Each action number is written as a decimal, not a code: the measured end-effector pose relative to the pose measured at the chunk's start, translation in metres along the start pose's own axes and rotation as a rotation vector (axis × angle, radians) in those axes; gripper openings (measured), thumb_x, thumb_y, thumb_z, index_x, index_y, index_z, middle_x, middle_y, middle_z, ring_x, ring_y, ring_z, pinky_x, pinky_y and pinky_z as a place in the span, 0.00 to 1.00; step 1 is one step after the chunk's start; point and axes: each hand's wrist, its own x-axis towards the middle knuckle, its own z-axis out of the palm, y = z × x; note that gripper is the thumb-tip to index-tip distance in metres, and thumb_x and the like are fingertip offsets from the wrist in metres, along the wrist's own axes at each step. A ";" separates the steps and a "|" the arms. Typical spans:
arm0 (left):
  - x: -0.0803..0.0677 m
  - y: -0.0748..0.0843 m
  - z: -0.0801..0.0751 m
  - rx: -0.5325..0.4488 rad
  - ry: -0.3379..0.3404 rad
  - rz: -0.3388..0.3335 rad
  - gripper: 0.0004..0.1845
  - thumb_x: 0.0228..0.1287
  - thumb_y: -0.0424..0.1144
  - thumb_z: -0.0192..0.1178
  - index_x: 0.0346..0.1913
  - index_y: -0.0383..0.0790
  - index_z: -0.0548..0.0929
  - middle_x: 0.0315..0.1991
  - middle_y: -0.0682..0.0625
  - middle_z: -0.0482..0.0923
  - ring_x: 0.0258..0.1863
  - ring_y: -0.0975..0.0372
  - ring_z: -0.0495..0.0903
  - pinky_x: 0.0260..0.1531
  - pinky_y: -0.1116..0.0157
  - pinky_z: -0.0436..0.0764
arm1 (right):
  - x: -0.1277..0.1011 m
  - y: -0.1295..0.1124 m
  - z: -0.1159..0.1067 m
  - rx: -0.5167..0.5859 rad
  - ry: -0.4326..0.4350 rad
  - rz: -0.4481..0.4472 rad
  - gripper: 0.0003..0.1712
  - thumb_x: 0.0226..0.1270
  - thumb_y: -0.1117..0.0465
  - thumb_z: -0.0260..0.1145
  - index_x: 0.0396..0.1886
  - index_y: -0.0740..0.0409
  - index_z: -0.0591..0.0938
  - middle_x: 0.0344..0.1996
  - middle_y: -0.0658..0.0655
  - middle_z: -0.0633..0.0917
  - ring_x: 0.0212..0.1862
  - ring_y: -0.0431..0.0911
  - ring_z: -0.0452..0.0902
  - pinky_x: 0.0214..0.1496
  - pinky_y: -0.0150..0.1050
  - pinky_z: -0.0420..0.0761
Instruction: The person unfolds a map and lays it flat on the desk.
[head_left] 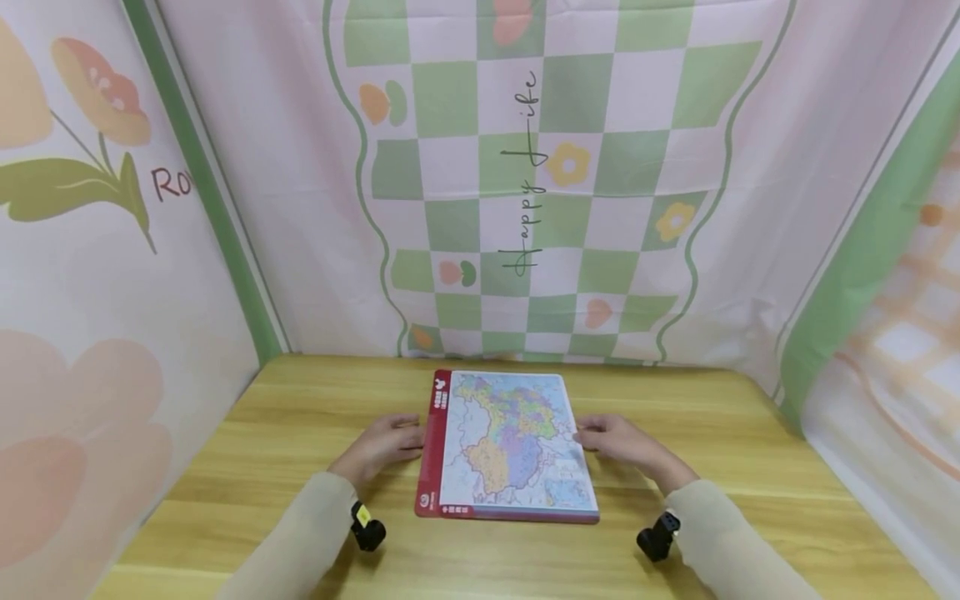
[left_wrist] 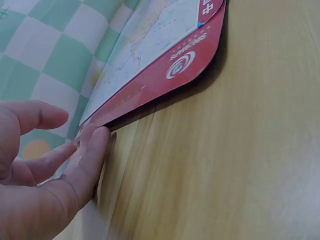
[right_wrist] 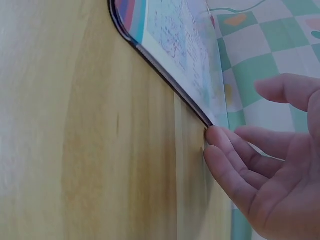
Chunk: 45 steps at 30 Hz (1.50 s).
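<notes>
A flat rectangular map board (head_left: 502, 450) lies on the wooden table between both hands. Its printed map shows coloured regions, with a red band along the left side. At that red edge is my left hand (head_left: 384, 447), its fingertips right at the board's side and the thumb held apart, as the left wrist view shows. On the opposite side my right hand (head_left: 621, 439) touches the board's dark edge (right_wrist: 172, 84) with its fingertips. The right thumb stands away from the board in the right wrist view. Neither hand curls round the board.
The wooden table (head_left: 300, 392) extends around the board. Behind it hangs a curtain (head_left: 570, 92) with green checks and flowers, and printed fabric walls stand at left and right. Small black cameras (head_left: 367, 529) are strapped to the wrists.
</notes>
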 end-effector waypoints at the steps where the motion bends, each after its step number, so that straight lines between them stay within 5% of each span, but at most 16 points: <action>1: 0.000 0.000 0.000 0.003 0.002 0.000 0.34 0.71 0.35 0.60 0.71 0.22 0.60 0.59 0.31 0.76 0.54 0.46 0.81 0.55 0.54 0.81 | 0.001 0.001 0.000 0.009 0.001 0.004 0.31 0.75 0.59 0.61 0.66 0.80 0.69 0.56 0.73 0.80 0.56 0.59 0.79 0.54 0.52 0.82; 15: 0.003 0.000 0.006 0.075 0.033 -0.016 0.36 0.63 0.28 0.66 0.71 0.24 0.63 0.60 0.31 0.74 0.52 0.48 0.82 0.50 0.56 0.84 | 0.010 0.007 0.007 0.089 0.032 0.016 0.35 0.71 0.63 0.63 0.67 0.83 0.63 0.51 0.69 0.82 0.47 0.52 0.81 0.45 0.46 0.86; 26: 0.001 0.004 0.009 0.099 0.023 -0.022 0.35 0.66 0.26 0.63 0.72 0.23 0.60 0.56 0.35 0.78 0.50 0.49 0.82 0.49 0.56 0.84 | 0.014 0.008 0.009 0.102 0.050 0.005 0.36 0.72 0.66 0.63 0.71 0.80 0.59 0.35 0.59 0.80 0.33 0.45 0.79 0.34 0.42 0.84; 45: -0.001 0.005 0.004 0.123 0.010 -0.010 0.35 0.63 0.25 0.63 0.73 0.31 0.65 0.53 0.39 0.79 0.47 0.53 0.82 0.47 0.58 0.85 | 0.006 0.006 -0.007 0.105 0.049 -0.027 0.38 0.73 0.64 0.63 0.73 0.78 0.58 0.39 0.62 0.80 0.34 0.47 0.80 0.37 0.44 0.85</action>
